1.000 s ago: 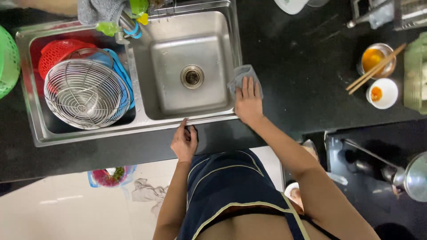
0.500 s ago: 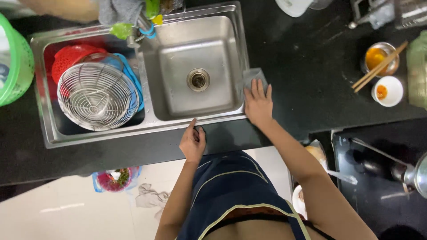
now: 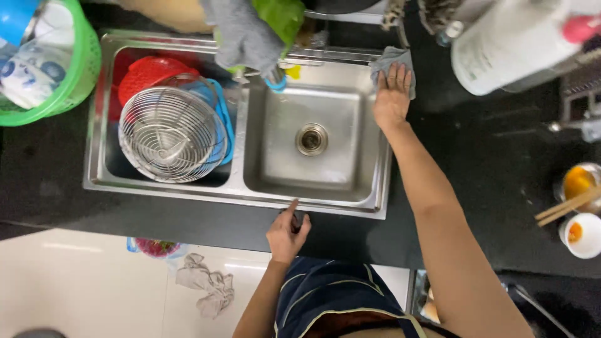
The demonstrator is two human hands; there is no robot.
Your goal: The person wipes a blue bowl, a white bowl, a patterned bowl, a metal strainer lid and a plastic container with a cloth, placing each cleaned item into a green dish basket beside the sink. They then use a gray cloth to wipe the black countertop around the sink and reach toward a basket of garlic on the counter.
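My right hand (image 3: 391, 97) presses a grey cloth (image 3: 391, 62) flat on the far right corner of the steel double sink's rim (image 3: 383, 181). Its fingers are spread over the cloth. The right basin is bare, with its round drain (image 3: 312, 139) in the middle. My left hand (image 3: 287, 235) rests on the black counter edge at the sink's near rim, fingers loosely curled, holding nothing.
The left basin holds a wire basket (image 3: 170, 134) over red (image 3: 147, 72) and blue strainers. A green basket (image 3: 53, 69) stands far left. A white jug (image 3: 513, 44) is at top right. Bowls with chopsticks (image 3: 573, 203) sit at right. A rag (image 3: 206, 285) lies on the floor.
My right hand has slid the cloth along the sink's right rim from the near side to the far corner. The camera view has shifted closer. My left hand has stayed on the counter edge.
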